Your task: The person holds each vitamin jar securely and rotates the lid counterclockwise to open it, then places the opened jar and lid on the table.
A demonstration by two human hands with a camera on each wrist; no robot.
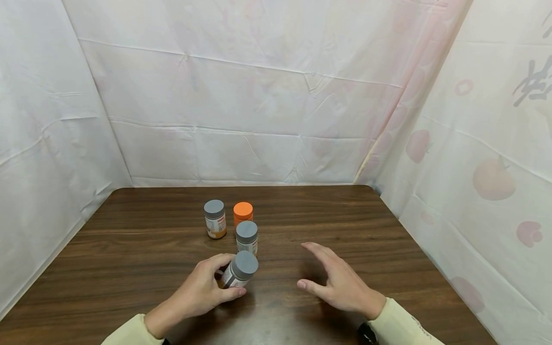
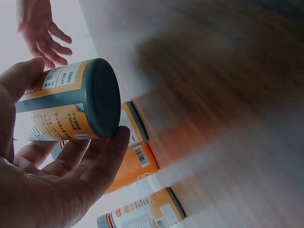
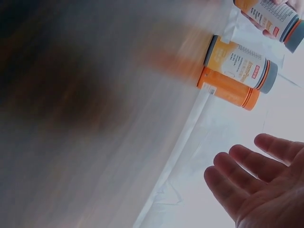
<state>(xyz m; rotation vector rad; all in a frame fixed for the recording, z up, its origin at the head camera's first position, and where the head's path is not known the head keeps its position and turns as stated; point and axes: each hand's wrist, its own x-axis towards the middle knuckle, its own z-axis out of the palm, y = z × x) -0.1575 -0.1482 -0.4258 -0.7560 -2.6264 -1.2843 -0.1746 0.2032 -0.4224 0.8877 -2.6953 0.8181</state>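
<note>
My left hand [image 1: 202, 292] grips a grey-capped pill bottle [image 1: 241, 268] round its side, thumb at the near side. In the left wrist view the held bottle [image 2: 66, 102] shows a grey base and a yellow-and-white label, raised off the wood. Just beyond it stands a second grey-capped bottle [image 1: 247, 237], partly hiding an orange bottle [image 1: 243, 213] behind. To their left is a third grey-capped bottle [image 1: 215, 220]. My right hand [image 1: 340, 285] hovers over the table on the right, fingers extended and thumb apart, holding nothing.
The dark wood-grain table [image 1: 302, 215] has rounded far corners. Pale printed sheeting [image 1: 258, 96] hangs behind it and along both sides. The standing bottles are grouped left of centre, beyond my left hand.
</note>
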